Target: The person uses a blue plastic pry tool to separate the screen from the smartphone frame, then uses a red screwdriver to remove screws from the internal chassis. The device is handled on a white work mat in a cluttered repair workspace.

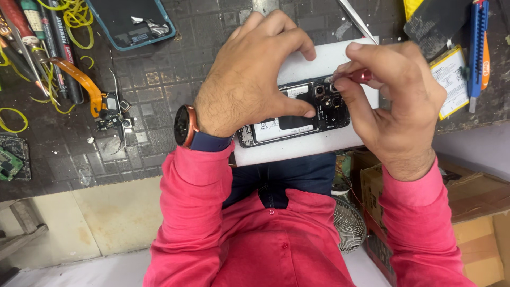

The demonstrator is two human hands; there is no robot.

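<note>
Dark gridded bench [159, 79] carries a white pad [297, 146]; left hand [249, 79] pins an opened phone [297, 114] there, right hand [393, 101] pinching a red screwdriver [357, 76] at its camera end.

An opened black smartphone [297, 114], its back cover off, lies flat and slightly tilted on a white pad [319, 143] at the bench's near edge, exposing camera modules and a labelled battery. A red-handled screwdriver [357, 76] is angled down with its tip at the phone's upper edge beside the cameras.
</note>
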